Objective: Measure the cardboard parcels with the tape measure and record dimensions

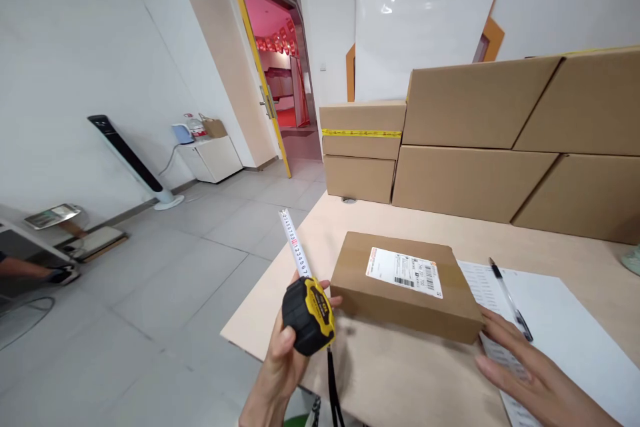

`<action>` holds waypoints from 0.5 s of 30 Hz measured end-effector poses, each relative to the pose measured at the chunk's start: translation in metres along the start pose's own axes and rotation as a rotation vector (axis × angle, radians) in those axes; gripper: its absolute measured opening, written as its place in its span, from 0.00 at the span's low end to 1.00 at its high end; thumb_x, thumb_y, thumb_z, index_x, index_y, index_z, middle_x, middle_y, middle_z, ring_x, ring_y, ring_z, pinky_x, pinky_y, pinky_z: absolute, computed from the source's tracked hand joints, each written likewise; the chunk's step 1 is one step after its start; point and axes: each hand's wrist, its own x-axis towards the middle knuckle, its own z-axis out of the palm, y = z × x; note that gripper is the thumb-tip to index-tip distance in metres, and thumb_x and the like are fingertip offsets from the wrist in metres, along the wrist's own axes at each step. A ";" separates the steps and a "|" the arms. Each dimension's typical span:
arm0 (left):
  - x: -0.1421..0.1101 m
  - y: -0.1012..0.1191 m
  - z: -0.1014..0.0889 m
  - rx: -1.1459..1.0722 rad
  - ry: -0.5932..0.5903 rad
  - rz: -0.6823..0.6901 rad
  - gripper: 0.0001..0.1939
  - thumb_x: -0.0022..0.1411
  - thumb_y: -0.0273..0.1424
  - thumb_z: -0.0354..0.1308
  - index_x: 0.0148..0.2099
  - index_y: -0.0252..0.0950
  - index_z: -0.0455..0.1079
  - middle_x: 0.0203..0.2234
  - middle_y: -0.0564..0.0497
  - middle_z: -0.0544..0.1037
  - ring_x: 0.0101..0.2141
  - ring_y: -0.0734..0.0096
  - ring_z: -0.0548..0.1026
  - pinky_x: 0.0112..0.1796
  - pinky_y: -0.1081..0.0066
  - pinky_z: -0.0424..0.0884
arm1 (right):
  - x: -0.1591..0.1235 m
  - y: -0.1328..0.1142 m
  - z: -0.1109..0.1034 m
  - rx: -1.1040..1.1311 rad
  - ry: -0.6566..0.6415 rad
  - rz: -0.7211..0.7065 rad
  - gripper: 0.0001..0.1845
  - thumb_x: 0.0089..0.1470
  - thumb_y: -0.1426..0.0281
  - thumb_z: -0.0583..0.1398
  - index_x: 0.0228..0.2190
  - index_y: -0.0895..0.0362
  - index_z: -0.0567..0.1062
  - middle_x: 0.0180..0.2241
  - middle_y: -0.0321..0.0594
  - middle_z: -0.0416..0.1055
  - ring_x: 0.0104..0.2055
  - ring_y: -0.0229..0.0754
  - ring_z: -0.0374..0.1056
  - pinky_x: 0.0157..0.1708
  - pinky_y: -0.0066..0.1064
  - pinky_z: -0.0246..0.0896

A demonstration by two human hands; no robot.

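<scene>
**Tape measure (307, 315) in left hand (284, 353), labelled carton (400, 300) at right fingertips**

Black-and-yellow case at lower centre of the frame, with small dark lettering on the yellow face, tilted and mostly too small to read. White blade (296, 247) drawn partway out toward upper left; black digits from 1 to 7 readable on the stretch nearest the case, then a red mark, then a further run of digits up to 9 toward the tip. Black strap (332, 380) hanging from the case to the bottom edge.

Flat brown carton right of centre, lying on the pale table (400, 370). White shipping label (405, 272) on top, with barcodes, blocks of black print and red print along the left end; wording too fine to make out. Yellow printed strip (361, 134) around a box in the stacked boxes (475, 177) at upper right, also illegible.

Left hand raised from the bottom edge, fingers wrapped around the case, thumb on the near side; fingertips close by the carton's left front corner, contact impossible to tell. Right hand (537, 373) at lower right, fingers extended and loose, gripping nothing, forefinger resting against the carton's right end, thumb apart. Partly beneath that hand, paper sheets (570, 317) with rows of tiny print and a pen (510, 297) on top.
</scene>
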 end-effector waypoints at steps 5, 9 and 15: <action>0.035 0.037 0.022 0.040 -0.133 0.089 0.38 0.45 0.45 0.68 0.58 0.41 0.64 0.51 0.39 0.74 0.48 0.38 0.73 0.52 0.43 0.63 | 0.028 -0.030 -0.024 -0.056 0.051 -0.053 0.35 0.35 0.47 0.66 0.46 0.45 0.75 0.59 0.43 0.64 0.59 0.66 0.59 0.54 0.54 0.63; 0.080 0.050 0.040 0.060 -0.200 0.107 0.34 0.47 0.44 0.67 0.55 0.38 0.66 0.49 0.38 0.75 0.48 0.39 0.74 0.53 0.42 0.63 | 0.075 -0.038 -0.037 -0.046 0.120 -0.107 0.32 0.38 0.49 0.66 0.45 0.46 0.70 0.58 0.45 0.64 0.58 0.62 0.61 0.54 0.53 0.60; 0.103 0.054 0.061 0.023 -0.232 0.053 0.32 0.49 0.44 0.65 0.55 0.38 0.66 0.46 0.41 0.77 0.53 0.42 0.70 0.55 0.46 0.61 | 0.134 -0.030 -0.033 0.284 -0.034 -0.178 0.26 0.41 0.53 0.67 0.39 0.51 0.67 0.51 0.47 0.71 0.55 0.56 0.66 0.51 0.45 0.64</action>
